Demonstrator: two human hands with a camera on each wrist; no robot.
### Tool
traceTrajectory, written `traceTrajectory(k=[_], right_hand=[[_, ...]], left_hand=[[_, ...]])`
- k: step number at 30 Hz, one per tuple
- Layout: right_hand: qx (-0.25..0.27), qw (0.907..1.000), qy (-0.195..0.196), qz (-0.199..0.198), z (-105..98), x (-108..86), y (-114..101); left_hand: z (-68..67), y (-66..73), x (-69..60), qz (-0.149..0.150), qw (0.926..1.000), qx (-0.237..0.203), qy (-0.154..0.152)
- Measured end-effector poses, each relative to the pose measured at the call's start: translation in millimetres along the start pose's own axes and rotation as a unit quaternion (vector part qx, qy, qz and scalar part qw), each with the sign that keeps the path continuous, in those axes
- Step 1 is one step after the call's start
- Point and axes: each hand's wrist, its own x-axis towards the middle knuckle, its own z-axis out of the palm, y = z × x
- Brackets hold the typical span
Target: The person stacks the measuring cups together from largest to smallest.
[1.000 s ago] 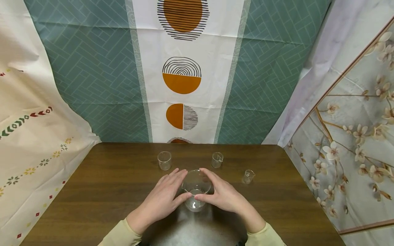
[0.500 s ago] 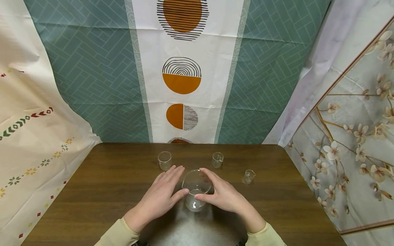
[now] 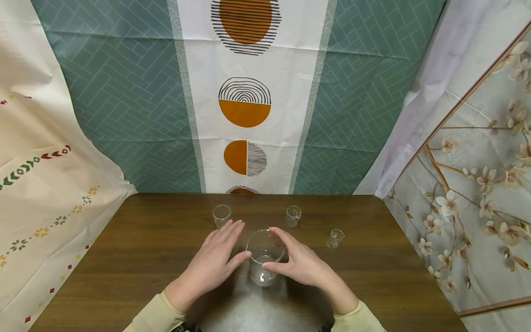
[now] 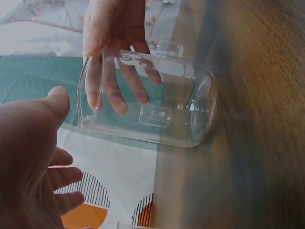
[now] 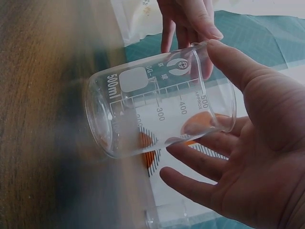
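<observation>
A large clear glass beaker [image 3: 263, 275], marked 500ml in the right wrist view [image 5: 131, 88], stands upright on the table near the front middle. My right hand [image 3: 304, 263] holds it from the right, thumb at the near side of the rim and fingers curving round the far side, as the right wrist view also shows for this hand [image 5: 267, 129]. To the beaker's left is my left hand [image 3: 209, 267], its fingers extended and its thumb apart from them. A gap shows between the left hand [image 4: 33, 148] and the glass [image 4: 181, 114] in the left wrist view.
Three smaller glass beakers stand farther back: one [image 3: 221, 215] behind my left fingertips, partly covered by them, one [image 3: 293, 216] at back right of centre, and one [image 3: 335, 239] farther right. Patterned cloths [image 3: 344, 115] hang behind the brown table [image 3: 124, 258] and at its sides.
My left hand has moved left, away from the large beaker, and its fingertips now overlap the back-left small beaker. My right hand and the large beaker have stayed in place.
</observation>
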Motion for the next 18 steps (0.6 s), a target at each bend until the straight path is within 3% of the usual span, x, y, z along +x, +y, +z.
traceTrajectory(k=[18], right_hand=[[0.006, 1.0, -0.005, 0.001, -1.1, -0.8, -1.6]], left_hand=[[-1.0, -12.3, 7.2, -0.003, 0.9973, 0.061, 0.04]])
